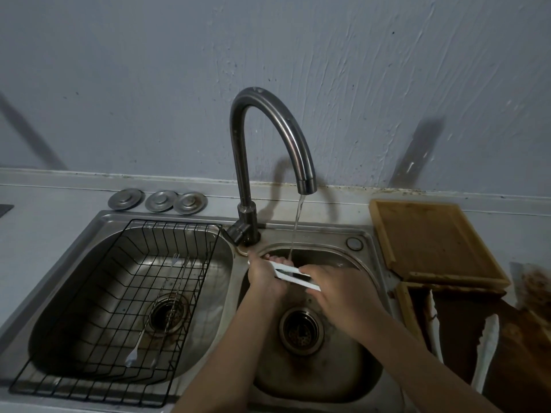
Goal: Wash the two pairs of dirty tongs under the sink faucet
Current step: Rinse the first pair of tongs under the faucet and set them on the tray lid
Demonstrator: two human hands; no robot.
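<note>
A pair of white tongs [288, 270] lies crosswise over the right sink basin [362, 265], under a thin water stream [295, 231] from the curved faucet [269, 138]. My left hand [264, 277] grips its left end. Wrapped over its right end is my right hand [338, 289], which hides that part. The water lands near the tongs beside my left fingers. A second white pair of tongs [486, 351] lies on the brown counter at the right, its arms spread apart.
The left basin [89, 254] holds a black wire rack [167, 234] with a fork and thin metal skewers in it. Three metal drain covers [158, 200] sit behind it. A wooden cutting board [432, 239] lies right of the sink. The right basin's drain strainer [301, 327] is below my hands.
</note>
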